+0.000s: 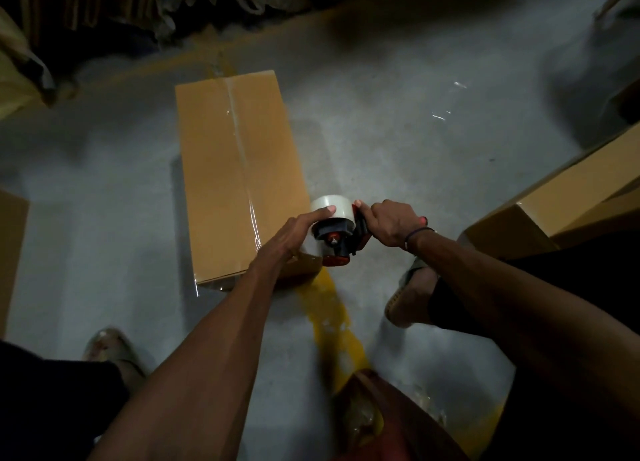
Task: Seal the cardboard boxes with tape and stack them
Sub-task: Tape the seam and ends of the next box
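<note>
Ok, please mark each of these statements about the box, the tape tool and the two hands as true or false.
1. The right hand grips the handle of the tape dispenser. True.
2. The cardboard box in the middle stands open with its flaps up. False: its flaps are closed and clear tape runs along the centre seam.
3. The left hand touches the tape roll with its fingers. True.
4. The dispenser is lying on the floor, away from both hands. False: both hands are on it, near the box's near right corner.
5. A yellow line is painted on the floor. True.
</note>
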